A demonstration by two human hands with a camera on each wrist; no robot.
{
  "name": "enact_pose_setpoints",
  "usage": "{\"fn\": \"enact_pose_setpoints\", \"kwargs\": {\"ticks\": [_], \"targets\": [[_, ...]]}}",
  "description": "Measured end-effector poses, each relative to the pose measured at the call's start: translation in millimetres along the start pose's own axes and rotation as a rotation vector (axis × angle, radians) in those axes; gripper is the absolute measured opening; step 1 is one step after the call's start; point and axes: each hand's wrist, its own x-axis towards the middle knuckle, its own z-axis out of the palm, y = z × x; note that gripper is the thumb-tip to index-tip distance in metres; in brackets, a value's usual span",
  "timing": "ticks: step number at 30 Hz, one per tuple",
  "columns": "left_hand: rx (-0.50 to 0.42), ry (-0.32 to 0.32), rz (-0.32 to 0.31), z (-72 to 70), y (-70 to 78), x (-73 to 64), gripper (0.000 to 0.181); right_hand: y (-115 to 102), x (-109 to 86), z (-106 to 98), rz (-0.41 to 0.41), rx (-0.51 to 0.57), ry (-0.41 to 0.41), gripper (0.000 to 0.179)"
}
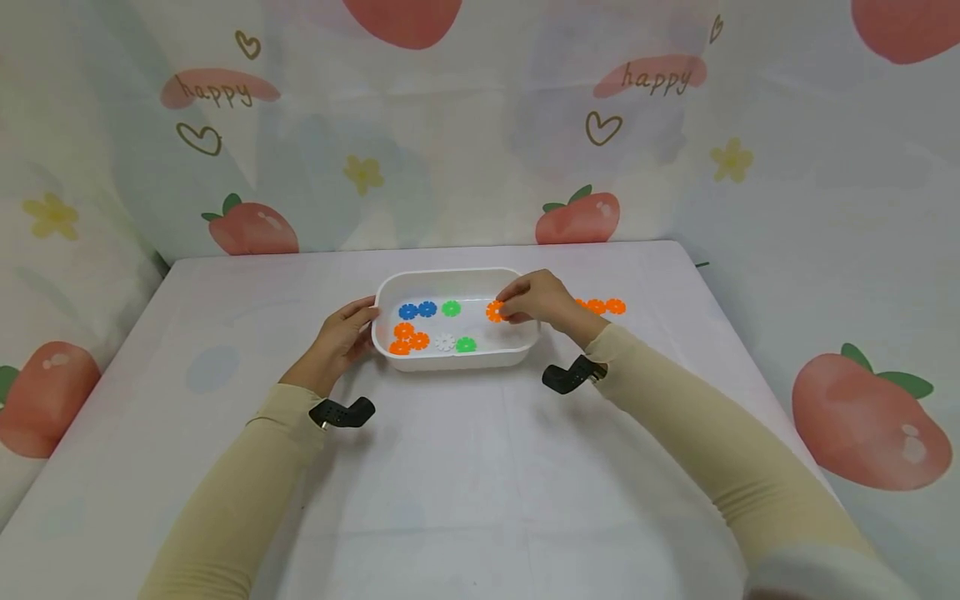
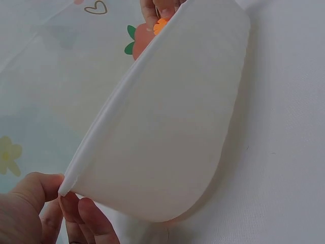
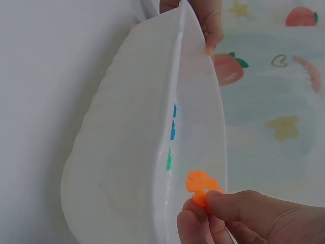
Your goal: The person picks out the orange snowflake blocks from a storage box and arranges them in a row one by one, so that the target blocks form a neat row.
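A white plastic tray (image 1: 457,362) with raised sides stands on the table. My left hand (image 1: 339,340) pinches its left rim between thumb and fingers, as the left wrist view also shows. Over the tray's right end, my right hand (image 1: 542,298) pinches an orange flower-shaped disc (image 3: 199,184) between thumb and fingertips. Inside lie two blue discs (image 1: 427,309), a green disc (image 1: 451,308) at the back and another green disc (image 1: 466,344) at the front. A white disc (image 1: 445,342) and three orange discs (image 1: 418,341) lie toward the front left.
A short row of orange discs (image 1: 615,306) lies on the white-covered table (image 1: 465,467) to the right of the tray, partly hidden behind my right hand. Printed cloth (image 1: 465,125) hangs behind the table and at both sides. Each wrist wears a black camera mount (image 1: 342,412).
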Motion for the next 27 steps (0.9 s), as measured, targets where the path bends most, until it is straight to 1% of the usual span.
{"fn": "enact_pose_setpoints", "kwargs": {"ticks": [3,8,11,14,19,23,27], "targets": [[0.007,-0.002,0.002,0.1,-0.6,0.9,0.045,1,-2.2,-3,-0.011,0.001,-0.019,0.027],[0.013,-0.003,-0.004,0.2,-0.6,0.5,0.045,3,-6.1,-12,-0.020,-0.046,-0.063,0.027],[0.014,-0.004,-0.003,0.5,0.0,-0.7,0.046,5,-8.9,-19,-0.032,-0.035,-0.093,0.028],[0.007,-0.006,-0.001,0.3,0.7,-1.3,0.046,6,-11.6,-26,-0.037,0.004,-0.117,0.029],[-0.010,-0.009,-0.005,-0.3,1.7,0.0,0.047,6,-12.3,-35,-0.008,0.060,-0.118,0.031],[-0.013,-0.008,-0.011,-0.2,2.1,-0.1,0.047,7,-12.9,-40,0.016,0.045,-0.103,0.033],[-0.008,-0.008,-0.009,0.0,1.8,-1.2,0.046,13,-14.2,-43,0.023,0.028,-0.101,0.034]]}}
